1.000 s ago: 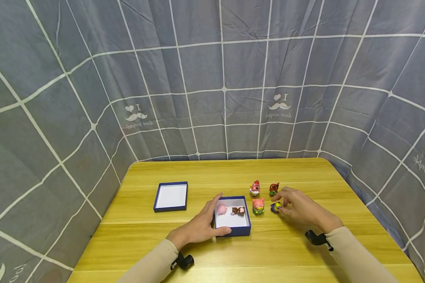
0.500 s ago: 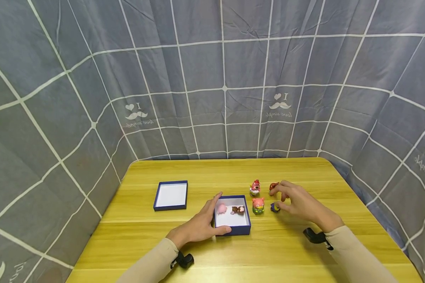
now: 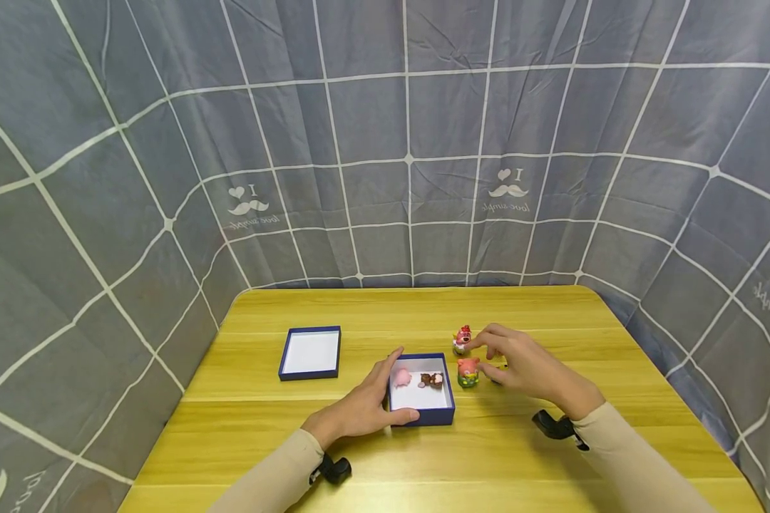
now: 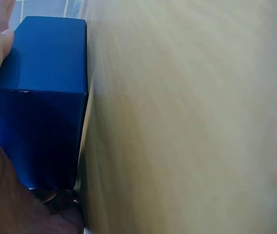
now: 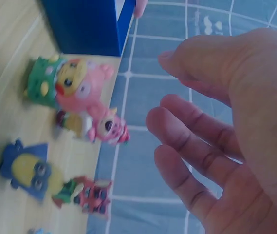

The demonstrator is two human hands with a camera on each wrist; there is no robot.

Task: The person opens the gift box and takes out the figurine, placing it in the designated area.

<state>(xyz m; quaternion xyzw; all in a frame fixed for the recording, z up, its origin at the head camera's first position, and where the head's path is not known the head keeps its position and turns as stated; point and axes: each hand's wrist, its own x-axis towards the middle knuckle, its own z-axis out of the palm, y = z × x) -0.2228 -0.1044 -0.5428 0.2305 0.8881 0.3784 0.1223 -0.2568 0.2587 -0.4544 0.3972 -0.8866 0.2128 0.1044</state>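
Observation:
My left hand [image 3: 362,410] holds the left side of an open blue box [image 3: 435,417], its thumb on the near wall and its fingers along the left wall. Inside the box lie a small pink piece [image 3: 402,378] and a brown figurine [image 3: 432,380]. My right hand [image 3: 529,367] hovers over the toy figurines, fingers apart and nothing between them. Closest to its fingertips in the head view is a pink figurine with a green body [image 3: 468,372]. Behind that stands a pink bear figurine [image 3: 462,340]. A yellow-and-blue goggled figurine [image 5: 28,168] and a red-headed one [image 5: 93,196] show in the right wrist view.
A shallow blue lid with a white inside [image 3: 309,353] lies on the wooden table [image 3: 385,306], left of the box. Grey checked curtains [image 3: 372,142] enclose the table at the back and sides.
My right hand has drawn away from the goggled figurine and moved left over the pink ones, covering the red-headed figurine in the head view. The left hand and box have stayed put.

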